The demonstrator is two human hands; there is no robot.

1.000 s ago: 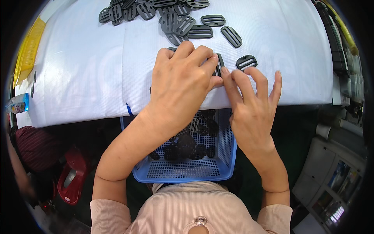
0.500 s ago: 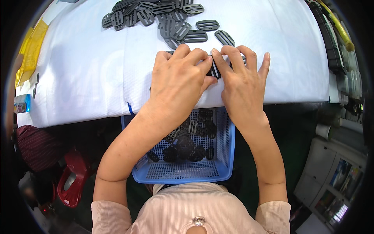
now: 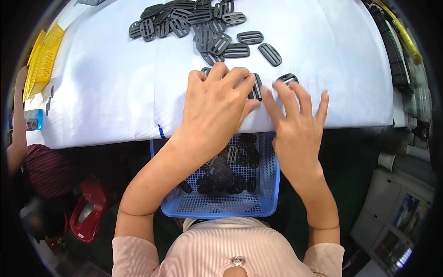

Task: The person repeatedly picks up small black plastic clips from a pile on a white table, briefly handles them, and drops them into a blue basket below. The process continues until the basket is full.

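My left hand [image 3: 216, 104] is closed at the near part of the white table, its thumb and fingers pinching a black slider buckle [image 3: 257, 87] that stands on the cloth. My right hand [image 3: 297, 113] is just right of it, fingers spread and apart from that buckle. Beyond its fingertips lies another slider buckle [image 3: 289, 77], partly covered by a finger. Part of one more buckle [image 3: 206, 70] shows behind the left knuckles. A single buckle [image 3: 270, 54] rests farther back, near the heap of black slider buckles [image 3: 189, 18].
Below the table edge, a blue plastic basket [image 3: 217, 213] holds several buckles. Yellow baskets [image 3: 46, 60] and a blue packet [image 3: 33, 120] sit at the table's left. Another person's arm [image 3: 18, 124] shows at far left, above a red stool [image 3: 90, 214]. Dark trays [image 3: 392, 51] line the right side.
My right hand has let go of the buckle in the left fingers and shifted right, its fingers spreading. The left hand keeps its pinch. The whole view has shifted slightly.
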